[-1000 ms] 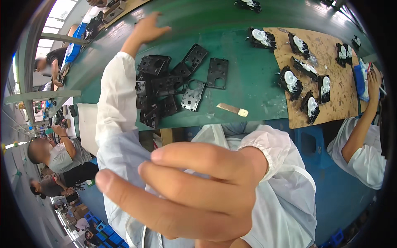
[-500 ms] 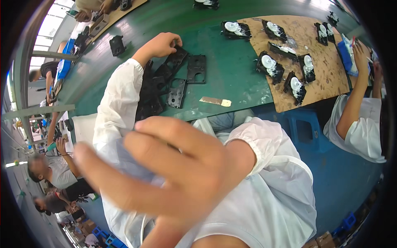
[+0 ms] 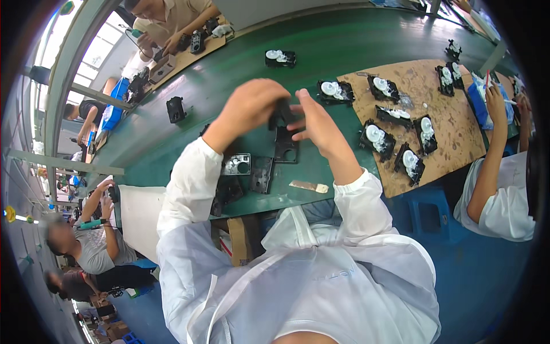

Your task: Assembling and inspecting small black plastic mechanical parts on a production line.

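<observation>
My left hand [image 3: 252, 106] is closed round a dark plastic part [image 3: 281, 114], held above the green bench; its shape is partly hidden by the fingers. Close on its right side, my right hand [image 3: 321, 123] has its fingers apart, and I cannot tell whether the tips touch the part. Below my hands lie flat black plastic housings: one with a round hole [image 3: 286, 150], a shinier one [image 3: 238, 164] and a plain one [image 3: 262, 175]. More dark housings [image 3: 229, 192] are piled beside my left sleeve.
A flat scraper-like blade [image 3: 309, 186] lies near the bench edge. On a brown board [image 3: 450, 135] at right sit several black assemblies [image 3: 375, 137] with white gears. A single housing [image 3: 176, 109] lies far left. Co-workers sit left, far left and right, near a blue stool [image 3: 429, 212].
My right hand has gone from close before the camera to beside my left hand over the bench. My left hand has left the pile, moved right and now holds a dark part.
</observation>
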A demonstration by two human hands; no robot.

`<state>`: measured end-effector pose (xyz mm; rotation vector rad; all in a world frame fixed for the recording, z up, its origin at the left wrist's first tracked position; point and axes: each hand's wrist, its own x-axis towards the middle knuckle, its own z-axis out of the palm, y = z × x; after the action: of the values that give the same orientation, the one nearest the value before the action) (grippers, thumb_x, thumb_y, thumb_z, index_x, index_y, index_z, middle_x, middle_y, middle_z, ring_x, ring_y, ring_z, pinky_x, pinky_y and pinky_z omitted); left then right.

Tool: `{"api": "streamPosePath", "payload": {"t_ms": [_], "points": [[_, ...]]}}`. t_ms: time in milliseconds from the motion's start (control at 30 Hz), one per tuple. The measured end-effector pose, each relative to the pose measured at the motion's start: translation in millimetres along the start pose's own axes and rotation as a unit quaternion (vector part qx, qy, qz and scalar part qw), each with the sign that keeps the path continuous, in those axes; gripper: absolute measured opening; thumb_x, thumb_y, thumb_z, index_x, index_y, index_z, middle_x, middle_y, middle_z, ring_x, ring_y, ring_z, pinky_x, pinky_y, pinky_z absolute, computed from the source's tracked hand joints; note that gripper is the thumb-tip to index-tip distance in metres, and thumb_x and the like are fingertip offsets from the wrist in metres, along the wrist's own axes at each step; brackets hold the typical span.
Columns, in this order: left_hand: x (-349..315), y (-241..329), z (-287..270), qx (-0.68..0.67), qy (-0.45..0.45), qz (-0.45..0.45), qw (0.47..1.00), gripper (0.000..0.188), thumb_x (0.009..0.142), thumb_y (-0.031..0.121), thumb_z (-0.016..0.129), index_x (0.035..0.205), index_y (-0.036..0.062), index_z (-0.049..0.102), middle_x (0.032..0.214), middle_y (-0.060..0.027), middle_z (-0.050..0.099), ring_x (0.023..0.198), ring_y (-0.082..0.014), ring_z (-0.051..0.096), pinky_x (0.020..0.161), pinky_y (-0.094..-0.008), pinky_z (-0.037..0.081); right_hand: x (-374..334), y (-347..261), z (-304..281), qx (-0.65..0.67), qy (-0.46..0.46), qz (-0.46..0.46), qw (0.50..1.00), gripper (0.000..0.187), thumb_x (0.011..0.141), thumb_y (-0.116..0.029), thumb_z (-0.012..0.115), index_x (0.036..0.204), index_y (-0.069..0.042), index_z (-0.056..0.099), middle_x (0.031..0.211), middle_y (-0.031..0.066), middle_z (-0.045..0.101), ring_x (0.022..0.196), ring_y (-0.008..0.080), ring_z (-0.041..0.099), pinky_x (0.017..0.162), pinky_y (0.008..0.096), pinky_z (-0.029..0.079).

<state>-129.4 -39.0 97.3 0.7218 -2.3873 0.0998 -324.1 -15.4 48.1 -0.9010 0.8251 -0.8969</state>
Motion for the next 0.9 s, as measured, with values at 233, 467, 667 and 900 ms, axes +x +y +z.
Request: {"api": "streamPosePath", "payload": {"t_ms": [233, 467, 667, 900], "points": [[6.1, 7.7, 11.0, -0.126, 0.017, 0.002, 0.992, 0.033, 0.074, -0.005, 0.061, 0.105, 0.0045, 0.067, 0.098, -0.0061, 0.068, 0.082, -0.0225, 0.063, 0.076, -0.0308, 0.052, 33.5, 37.9, -8.0, 0.204, -0.071, 0.041, 0.975, 0.047, 0.100, -0.041, 0.043, 0.125, -0.004, 0.058, 0.113, 0.0202, 0.065, 0.086, 0.0251, 0.065, 0.074, 0.0344, 0.055], [-59.5, -204.8, 20.1, 0.044, -0.013, -0.473, 0.880, 0.029, 0.079, 0.006, 0.063, 0.107, -0.0006, 0.068, 0.093, -0.0112, 0.070, 0.081, -0.0238, 0.063, 0.077, -0.0314, 0.053, 8.7, 9.9, -2.3, 0.425, -0.088, -0.029, 0.900, 0.042, 0.099, -0.037, 0.044, 0.122, -0.004, 0.059, 0.115, 0.0257, 0.064, 0.089, 0.0287, 0.067, 0.075, 0.0361, 0.056], [-163.5, -303.0, 51.8, -0.099, -0.031, -0.447, 0.889, 0.032, 0.084, 0.017, 0.066, 0.112, 0.0030, 0.072, 0.089, -0.0103, 0.073, 0.078, -0.0222, 0.066, 0.073, -0.0328, 0.052, -12.4, -5.6, 1.9, 0.469, -0.132, -0.046, 0.872, 0.040, 0.097, -0.033, 0.046, 0.125, -0.007, 0.057, 0.117, 0.0271, 0.063, 0.092, 0.0313, 0.067, 0.077, 0.0386, 0.056], [-90.4, -280.8, 50.8, -0.070, -0.050, -0.354, 0.931, 0.025, 0.089, 0.015, 0.066, 0.107, -0.0011, 0.072, 0.084, -0.0079, 0.072, 0.070, -0.0168, 0.059, 0.068, -0.0268, 0.047, -27.0, -9.4, -18.8, 0.502, -0.133, -0.134, 0.844, 0.038, 0.096, -0.028, 0.049, 0.128, -0.010, 0.056, 0.117, 0.0214, 0.065, 0.094, 0.0305, 0.066, 0.080, 0.0410, 0.055]]}}
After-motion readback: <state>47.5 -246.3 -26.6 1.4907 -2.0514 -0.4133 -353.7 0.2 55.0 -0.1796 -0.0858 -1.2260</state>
